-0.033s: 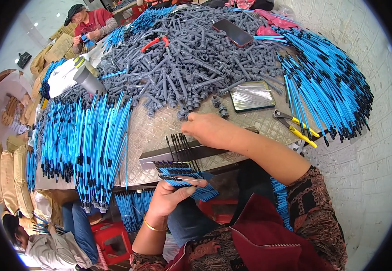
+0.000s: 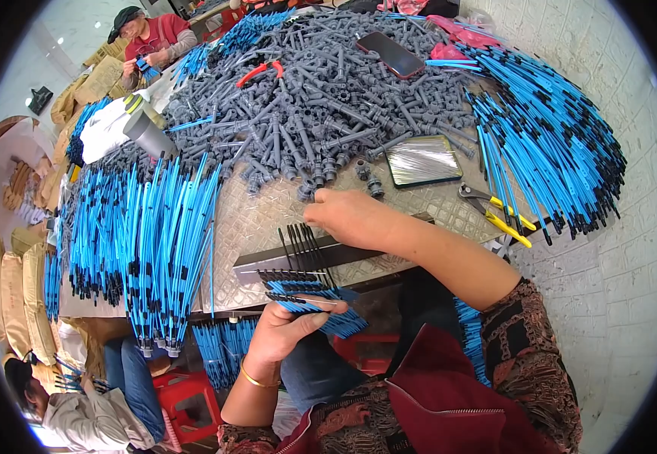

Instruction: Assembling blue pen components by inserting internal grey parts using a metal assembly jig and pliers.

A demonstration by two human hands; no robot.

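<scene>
"Where is the left hand?"

"Low in the middle, in front of the person's tummy. Its arm comes up from the bottom. The thumb is bent over, and the fingers are squeezing a bundle of blue and black sticks."

"So where is the bundle?"

"Right in that hand, by the near edge of the table. Some black tips poke up, and thin shiny pins lie across it."

"What about the right hand?"

"Its arm comes in from the lower right and bends across to the left. The hand is over the table with its back up and its fingers curled down. I can't tell if they have hold of anything. They are close to the pile of grey plastic parts."

"Is anything in the flat tray?"

"Yes, lots of thin, shiny, silver pins, lying side by side. It sits past the right hand, near the yellow-handled pliers."

"And the grey cup?"

"It leans at the left side of the pile. I can't see inside it."

"And the brown sacks?"

"They stand far over on the left. I can't see what they hold."
</scene>
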